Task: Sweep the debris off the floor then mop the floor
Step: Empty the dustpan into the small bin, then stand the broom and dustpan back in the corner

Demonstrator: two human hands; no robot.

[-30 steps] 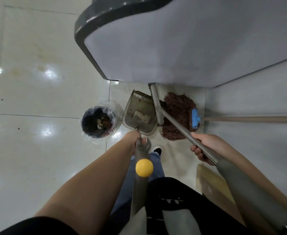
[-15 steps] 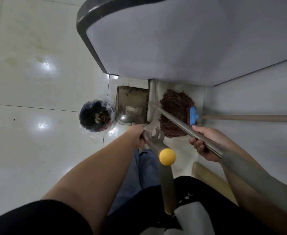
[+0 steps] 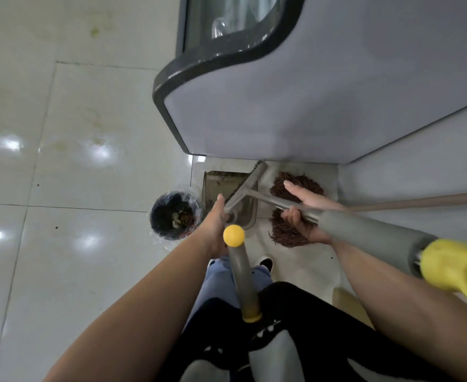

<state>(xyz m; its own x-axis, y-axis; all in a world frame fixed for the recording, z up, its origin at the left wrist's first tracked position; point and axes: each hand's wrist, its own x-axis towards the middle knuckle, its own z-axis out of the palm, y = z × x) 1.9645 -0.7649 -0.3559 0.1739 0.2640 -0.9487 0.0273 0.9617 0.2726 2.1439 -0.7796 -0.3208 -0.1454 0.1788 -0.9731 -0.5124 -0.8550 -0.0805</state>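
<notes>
Two hands work low in a corner beside a grey cabinet (image 3: 323, 106). At far left lies the pale tiled floor (image 3: 61, 161), glossy with light spots and a few dark specks. Next comes a small bin (image 3: 175, 215), lined with a clear bag and holding dark rubbish with pale scraps. Just right of it the dustpan (image 3: 244, 216) stands on the floor against the cabinet's foot, its grey handle (image 3: 242, 277) rising toward the camera with a yellow ball at one end. The left hand (image 3: 215, 224) is at the top of the pan where the handle joins; it seems to grasp the joint, but the fingers are hidden, so I cannot tell how firmly. Across the pan slants the broom (image 3: 257, 175), its head touching the pan's back edge by the cabinet. The right hand (image 3: 306, 213) grasps the broom's metal shaft with curled fingers, thumb stretched out straight above it. Under that hand the brown mop (image 3: 287, 232) lies on the floor in the corner, its wooden pole (image 3: 419, 201) running off to the right along the wall. At far right the broom's shaft ends in a yellow grip (image 3: 458, 268)
</notes>
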